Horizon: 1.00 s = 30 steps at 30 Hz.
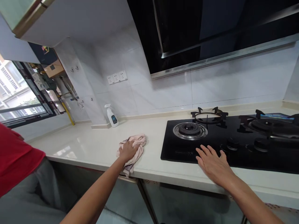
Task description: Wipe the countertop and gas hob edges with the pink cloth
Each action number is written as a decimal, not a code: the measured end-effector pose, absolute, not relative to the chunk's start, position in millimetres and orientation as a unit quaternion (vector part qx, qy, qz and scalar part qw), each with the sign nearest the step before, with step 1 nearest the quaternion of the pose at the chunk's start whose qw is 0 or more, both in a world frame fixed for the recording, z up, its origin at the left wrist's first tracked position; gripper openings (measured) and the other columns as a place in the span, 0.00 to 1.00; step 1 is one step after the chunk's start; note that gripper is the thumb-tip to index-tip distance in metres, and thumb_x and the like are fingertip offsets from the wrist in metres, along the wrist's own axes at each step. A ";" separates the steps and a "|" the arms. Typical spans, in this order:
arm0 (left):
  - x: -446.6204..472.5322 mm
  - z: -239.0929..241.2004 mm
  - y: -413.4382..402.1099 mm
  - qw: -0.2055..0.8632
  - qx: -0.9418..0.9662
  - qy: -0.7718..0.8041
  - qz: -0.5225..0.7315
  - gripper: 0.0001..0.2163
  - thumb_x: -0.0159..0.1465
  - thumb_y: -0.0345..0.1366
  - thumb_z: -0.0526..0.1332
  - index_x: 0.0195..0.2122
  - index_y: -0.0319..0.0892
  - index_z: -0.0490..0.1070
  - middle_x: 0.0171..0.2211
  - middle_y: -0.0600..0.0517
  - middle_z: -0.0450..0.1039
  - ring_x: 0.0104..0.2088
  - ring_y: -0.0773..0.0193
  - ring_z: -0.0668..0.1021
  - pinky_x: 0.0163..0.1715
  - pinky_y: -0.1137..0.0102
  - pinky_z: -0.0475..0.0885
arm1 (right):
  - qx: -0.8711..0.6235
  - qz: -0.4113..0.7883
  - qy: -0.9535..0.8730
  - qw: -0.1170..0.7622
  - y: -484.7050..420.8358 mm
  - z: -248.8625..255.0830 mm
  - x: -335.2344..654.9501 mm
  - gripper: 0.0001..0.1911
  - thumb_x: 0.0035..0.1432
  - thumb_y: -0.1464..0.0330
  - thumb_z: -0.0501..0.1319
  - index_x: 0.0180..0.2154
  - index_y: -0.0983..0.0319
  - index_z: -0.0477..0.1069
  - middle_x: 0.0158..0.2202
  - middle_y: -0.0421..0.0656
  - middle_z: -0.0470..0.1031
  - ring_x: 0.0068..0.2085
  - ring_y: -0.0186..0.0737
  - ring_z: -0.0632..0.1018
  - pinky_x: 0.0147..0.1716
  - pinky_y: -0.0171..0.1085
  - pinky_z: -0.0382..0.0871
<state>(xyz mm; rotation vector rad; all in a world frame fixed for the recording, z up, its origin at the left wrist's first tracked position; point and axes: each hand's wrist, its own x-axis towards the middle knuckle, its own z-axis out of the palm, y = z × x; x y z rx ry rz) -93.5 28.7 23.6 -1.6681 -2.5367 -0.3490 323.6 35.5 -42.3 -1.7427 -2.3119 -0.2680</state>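
The pink cloth [134, 145] lies crumpled on the pale countertop [88, 143], near its front edge, with one corner hanging just over that edge. It sits to the left of the black glass hob [217, 137], apart from it.

My left hand [127, 151] rests on top of the cloth, palm down. The fingers curl into the folds and bunch the fabric beneath them; the hold is a loose clasp, not a closed fist. Part of the cloth shows beyond my fingertips and below my wrist.

My right hand [212, 163] lies flat and open on the front-left corner of the hob, fingers spread and pointing away from me. It holds nothing. The heel of the hand sits at the hob's front border, where the glass meets the countertop.

On the hob, the left burner [190, 130] is bare, and its pan support [208, 114] stands behind it toward the wall. Two control knobs [233, 143] are just right of my right hand. A second burner [268, 126] with its support in place is further right.

A white spray bottle [112, 115] stands upright against the tiled wall, well behind the cloth. A person in a red top [14, 158] is at the far left.
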 end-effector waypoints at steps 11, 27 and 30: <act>14.1 10.1 99.4 0.049 -0.599 -0.789 -0.129 0.29 0.71 0.56 0.45 0.64 0.44 0.64 0.67 0.37 0.61 0.67 0.38 0.62 0.63 0.38 0.53 | -0.593 -0.069 -0.791 0.133 37.2 -38.2 322.4 0.31 0.71 0.60 0.37 0.67 0.59 0.63 0.70 0.47 0.58 0.70 0.59 0.56 0.63 0.70 0.48; 12.0 8.5 -1.5 0.039 -0.709 -0.692 -0.130 0.19 0.71 0.51 0.50 0.57 0.50 0.69 0.60 0.47 0.69 0.62 0.49 0.68 0.63 0.49 0.60 | -0.602 -0.071 -0.787 0.113 33.8 -32.9 323.0 0.30 0.70 0.61 0.40 0.67 0.57 0.62 0.70 0.46 0.59 0.70 0.56 0.57 0.64 0.67 0.49; -6.5 4.8 -26.9 0.042 -0.720 -0.681 -0.128 0.20 0.70 0.51 0.51 0.58 0.50 0.68 0.63 0.46 0.67 0.64 0.50 0.67 0.63 0.53 0.60 | -0.601 -0.078 -0.789 0.104 35.0 -36.3 323.6 0.30 0.70 0.61 0.40 0.68 0.56 0.62 0.70 0.45 0.58 0.70 0.56 0.56 0.64 0.66 0.49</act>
